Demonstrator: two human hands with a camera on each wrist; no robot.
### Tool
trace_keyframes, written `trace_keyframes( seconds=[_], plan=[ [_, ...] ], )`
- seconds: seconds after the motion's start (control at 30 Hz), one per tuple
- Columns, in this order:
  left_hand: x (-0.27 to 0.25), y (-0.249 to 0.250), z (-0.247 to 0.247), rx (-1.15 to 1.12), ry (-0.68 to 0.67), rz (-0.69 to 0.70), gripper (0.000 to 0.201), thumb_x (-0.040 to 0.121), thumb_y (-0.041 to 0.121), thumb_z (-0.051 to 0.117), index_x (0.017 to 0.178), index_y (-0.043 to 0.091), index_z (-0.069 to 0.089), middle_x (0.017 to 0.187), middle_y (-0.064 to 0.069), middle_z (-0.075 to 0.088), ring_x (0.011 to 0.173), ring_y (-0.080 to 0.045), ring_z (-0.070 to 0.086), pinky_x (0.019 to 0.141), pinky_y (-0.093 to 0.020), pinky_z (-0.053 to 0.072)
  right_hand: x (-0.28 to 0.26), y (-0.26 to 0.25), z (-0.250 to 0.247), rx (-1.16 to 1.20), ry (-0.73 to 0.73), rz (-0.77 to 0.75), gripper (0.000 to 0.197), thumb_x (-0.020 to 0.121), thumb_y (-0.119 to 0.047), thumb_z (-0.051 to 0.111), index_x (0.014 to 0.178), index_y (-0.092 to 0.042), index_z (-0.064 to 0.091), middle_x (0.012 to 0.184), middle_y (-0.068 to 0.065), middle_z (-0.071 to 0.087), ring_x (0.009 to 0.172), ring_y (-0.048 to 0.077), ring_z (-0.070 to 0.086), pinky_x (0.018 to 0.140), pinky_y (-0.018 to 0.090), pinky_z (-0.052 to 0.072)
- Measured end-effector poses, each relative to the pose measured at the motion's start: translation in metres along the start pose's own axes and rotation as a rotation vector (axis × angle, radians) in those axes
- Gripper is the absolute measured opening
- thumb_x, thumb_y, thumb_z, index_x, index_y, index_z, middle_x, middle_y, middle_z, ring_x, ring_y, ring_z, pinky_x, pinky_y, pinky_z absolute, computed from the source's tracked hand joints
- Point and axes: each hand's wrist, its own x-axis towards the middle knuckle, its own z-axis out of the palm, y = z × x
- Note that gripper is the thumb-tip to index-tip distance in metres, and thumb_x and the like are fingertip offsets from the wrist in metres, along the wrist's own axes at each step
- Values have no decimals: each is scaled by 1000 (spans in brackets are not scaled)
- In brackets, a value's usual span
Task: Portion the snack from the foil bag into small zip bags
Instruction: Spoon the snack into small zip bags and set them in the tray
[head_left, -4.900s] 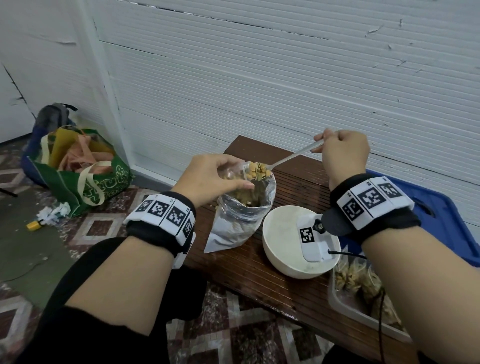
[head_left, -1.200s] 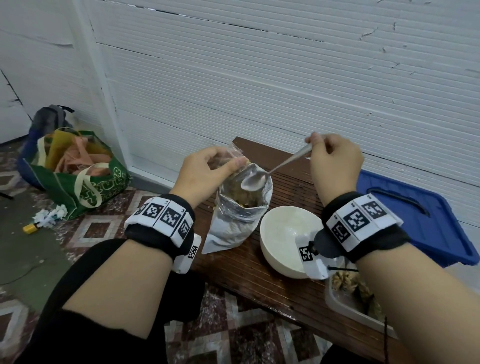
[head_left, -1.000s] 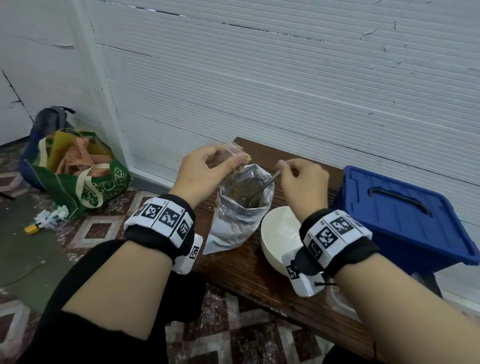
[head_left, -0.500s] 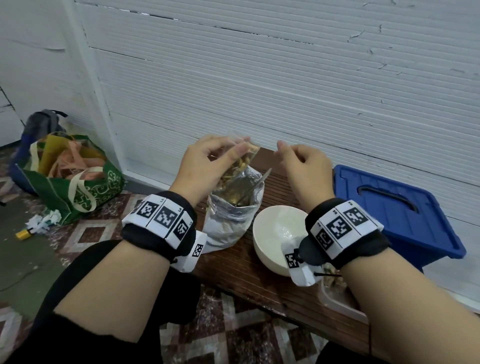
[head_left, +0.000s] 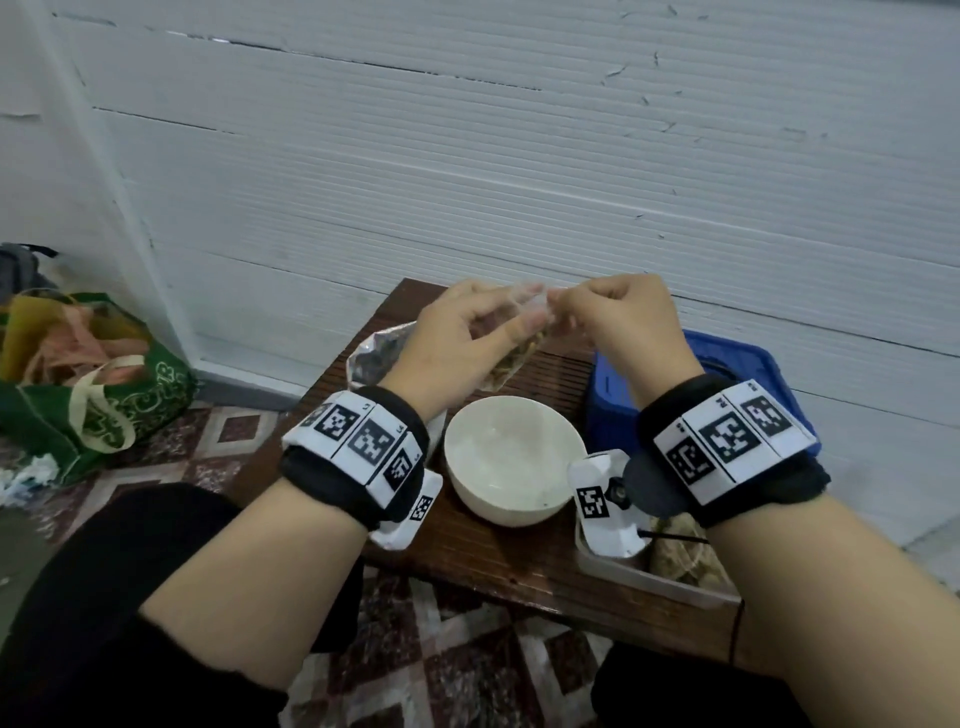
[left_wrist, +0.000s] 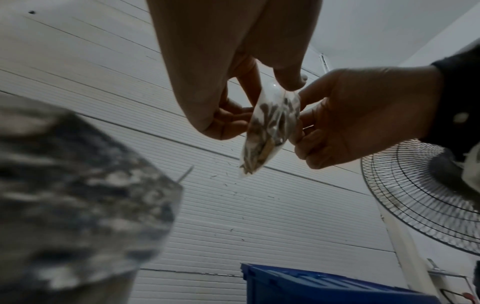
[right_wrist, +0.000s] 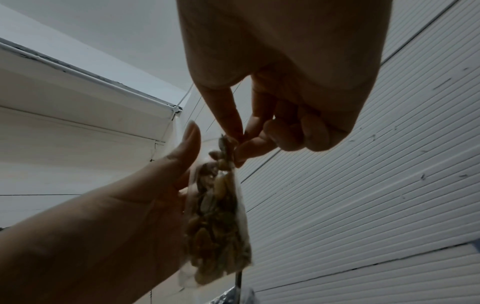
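Pinching the small zip bag (left_wrist: 270, 131) between our left hand (head_left: 462, 348) and right hand (head_left: 623, 325), mouth up, long axis near vertical, above the slatted wooden table (head_left: 519, 551) by a white ribbed wall (head_left: 467, 182).

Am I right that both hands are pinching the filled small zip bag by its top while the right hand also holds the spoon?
Not quite: the right hand holds no spoon; the right wrist view shows its fingers pinching only the small zip bag. The left hand does hold the bag too.

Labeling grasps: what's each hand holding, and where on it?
Both hold the small zip bag: left hand at its side, right hand pinching its top edge.
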Motion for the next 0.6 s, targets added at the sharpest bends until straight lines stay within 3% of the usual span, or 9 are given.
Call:
trace_keyframes(
  seconds=[0.13,0.23,0.3,0.4,0.47,0.53,0.6],
  plan=[
    [-7,7,26,-29,-36,-11,41,74,54,67,110,37,65,93,6,57,88,-10,59,80,-17,46,-10,9,-27,-46,15,24,33,84,-13,65,53,-4,62,39,-9,45,37,1,39,39,10,30],
    [-14,9,44,-60,-79,-33,40,81,39,67,119,27,64,91,12,56,87,-7,58,79,-15,46,-17,23,-45,-51,28,32,33,83,-12,64,64,14,60,57,11,41,50,19,34,40,13,28],
    [-20,7,55,-71,-107,-51,37,85,38,63,120,25,65,93,9,58,93,-13,58,83,-18,45,-21,35,-55,-80,32,66,34,84,-12,62,65,17,56,65,15,38,58,22,30,41,14,28],
    [-29,2,68,-32,-162,-111,30,92,41,55,118,28,66,107,2,64,101,-7,56,79,-5,38,-30,55,-68,-122,22,144,36,86,-12,62,73,21,58,66,16,41,61,24,34,46,14,35],
    [-34,-3,75,-24,-196,-156,24,94,42,53,111,32,67,107,7,64,99,-5,56,80,-9,39,-37,67,-75,-195,7,197,29,85,-12,63,69,13,68,57,14,50,57,22,42,50,22,37],
    [-39,-8,83,-22,-228,-205,18,95,41,52,103,33,66,99,12,62,95,-6,57,82,-19,40,-43,79,-79,-284,-31,254,35,84,-10,63,50,-5,68,43,0,55,43,10,47,44,15,37],
    [-43,-15,89,-8,-256,-258,15,95,41,52,93,34,64,92,17,61,91,-4,56,84,-23,41,-49,89,-80,-342,-65,308,42,83,-8,62,42,-12,62,37,-5,54,36,0,47,40,8,34]
  ],
)
